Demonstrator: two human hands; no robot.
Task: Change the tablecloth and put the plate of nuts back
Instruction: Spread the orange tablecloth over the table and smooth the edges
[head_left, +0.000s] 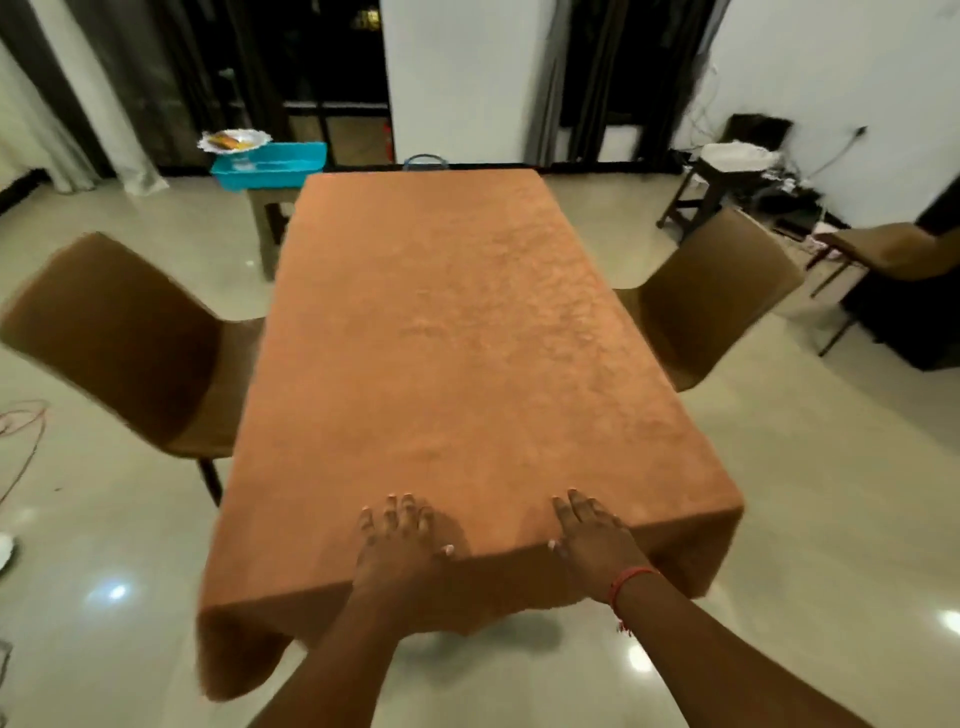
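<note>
An orange-brown tablecloth (447, 332) covers the whole long table and hangs over its near edge. My left hand (397, 540) lies flat on the cloth at the near edge, fingers spread. My right hand (592, 535) presses flat on the cloth a little to the right, a red thread round its wrist. The plate of nuts (235, 140), a white scalloped stand, sits in a blue tray (280, 165) on a small side table at the far left, well away from both hands.
A brown chair (119, 338) stands at the table's left side and another brown chair (722, 291) at its right. A third chair (883, 249) and a dark stool (711, 182) with clutter stand at the far right. Glossy tiled floor surrounds the table.
</note>
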